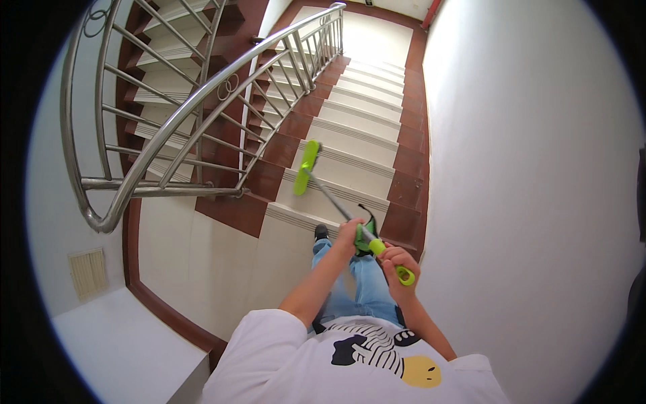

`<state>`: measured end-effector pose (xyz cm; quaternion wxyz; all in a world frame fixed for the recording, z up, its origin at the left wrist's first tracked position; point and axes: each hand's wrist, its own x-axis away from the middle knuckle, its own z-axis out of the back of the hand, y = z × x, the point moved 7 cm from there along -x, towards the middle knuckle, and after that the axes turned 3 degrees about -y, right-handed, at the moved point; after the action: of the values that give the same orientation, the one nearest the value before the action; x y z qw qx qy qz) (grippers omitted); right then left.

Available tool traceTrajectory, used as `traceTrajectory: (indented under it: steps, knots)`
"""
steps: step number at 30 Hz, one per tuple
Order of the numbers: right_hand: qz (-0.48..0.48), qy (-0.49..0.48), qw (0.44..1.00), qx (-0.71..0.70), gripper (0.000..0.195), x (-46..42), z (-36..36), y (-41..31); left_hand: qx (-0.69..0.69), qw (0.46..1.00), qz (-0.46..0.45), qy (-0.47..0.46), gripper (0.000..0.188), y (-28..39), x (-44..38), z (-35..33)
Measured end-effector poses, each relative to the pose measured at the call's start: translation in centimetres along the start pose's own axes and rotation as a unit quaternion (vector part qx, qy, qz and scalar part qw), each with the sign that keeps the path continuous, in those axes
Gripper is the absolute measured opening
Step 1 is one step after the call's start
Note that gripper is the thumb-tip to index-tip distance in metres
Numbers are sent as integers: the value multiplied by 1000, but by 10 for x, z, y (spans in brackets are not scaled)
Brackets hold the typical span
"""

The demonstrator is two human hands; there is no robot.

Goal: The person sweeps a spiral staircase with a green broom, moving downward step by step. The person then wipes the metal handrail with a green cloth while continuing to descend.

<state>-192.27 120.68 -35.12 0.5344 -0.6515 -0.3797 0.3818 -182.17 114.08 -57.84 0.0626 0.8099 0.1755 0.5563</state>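
Observation:
A long-handled broom with a lime-green head [307, 167] and a grey pole slants down and away from me over the upper stairs. My left hand [351, 235] is closed round the middle part of the pole, beside a green item with a black strap [365, 237] that partly hides behind the pole. Near the pole's lime-green end grip, my right hand [398, 262] is closed on the handle. The broom head, its dark bristles partly visible, lies over the pale stair treads [348, 146]; whether it touches them I cannot tell.
The stairs descend ahead to a bright landing [376, 38]. A stainless-steel railing [202, 93] runs along the left, with another flight beyond it. A white wall [515, 177] borders the right side. My dark shoe [321, 232] is at the top step's edge. A vent grille [88, 273] is low on the left wall.

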Motion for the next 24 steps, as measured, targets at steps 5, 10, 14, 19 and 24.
traceTrajectory:
  steps: [5, 10, 14, 19, 24]
  knots:
    - [-97, -28, 994, -37, 8, -5, -42, 76, -29, 996, -50, 65, 18, 27, -65, 107]
    - [-151, -69, 986, -15, 8, 12, -77, 150, -142, 984, -7, 107, 24, 45, -94, 171]
    - [-160, -35, 986, 19, 9, 18, -49, 139, -158, 985, 74, 4, 25, 9, -110, 144]
    - [-188, 23, 980, 69, 10, 14, 59, 72, -144, 973, 147, -106, 23, -80, -106, 26]
    - [-192, 32, 973, 126, 14, 12, 161, -11, -78, 951, 239, -180, 22, -151, -39, -121]
